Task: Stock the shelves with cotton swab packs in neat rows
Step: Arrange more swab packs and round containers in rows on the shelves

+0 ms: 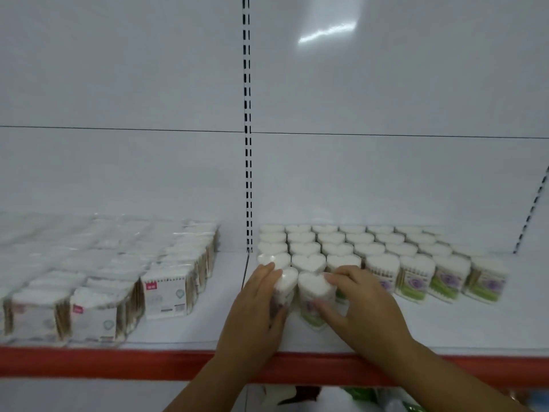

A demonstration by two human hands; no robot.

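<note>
While the left hand clamps curled fingers on one swab pack and the right hand on the second pack, both read as light, stiff-walled, slick: grip the sides. Past the fingertips, finished rows fill the shelf rearward.

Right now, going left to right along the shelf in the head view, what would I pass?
Square swab packs → slotted upright → left hand → its heart-shaped pack → second heart-shaped pack → right hand gripping it → green-labelled heart packs.
</note>
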